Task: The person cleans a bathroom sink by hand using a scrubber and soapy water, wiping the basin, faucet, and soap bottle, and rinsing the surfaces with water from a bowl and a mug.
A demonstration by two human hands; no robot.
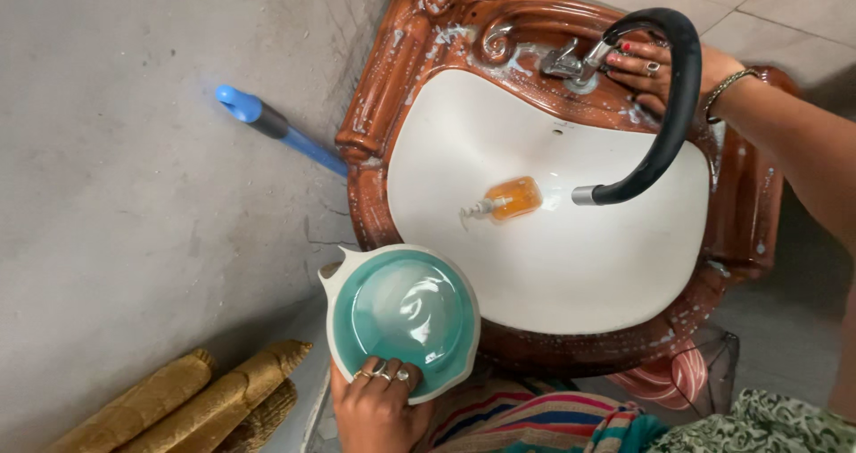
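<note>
A white sink (571,266) with a brown rim fills the frame's centre. At lower left, a teal bowl (403,315) is gripped by the left hand (376,406). At upper right, the tap (571,63) is grasped by the right hand (655,70). A soap bottle (508,199) lies in the basin.

Bowl (403,315): glossy teal plastic, white rim, showing wet sheen. Basin (553,257): smooth white glazed ceramic; surround (392,87) showing glossy brown glaze, soap-streaked. Tap (571,61): shining metal. Hose (669,105): matt black rubber. Soap bottle (510,199): clear amber plastic. Floor (116,239): looking rough, matt grey.
</note>
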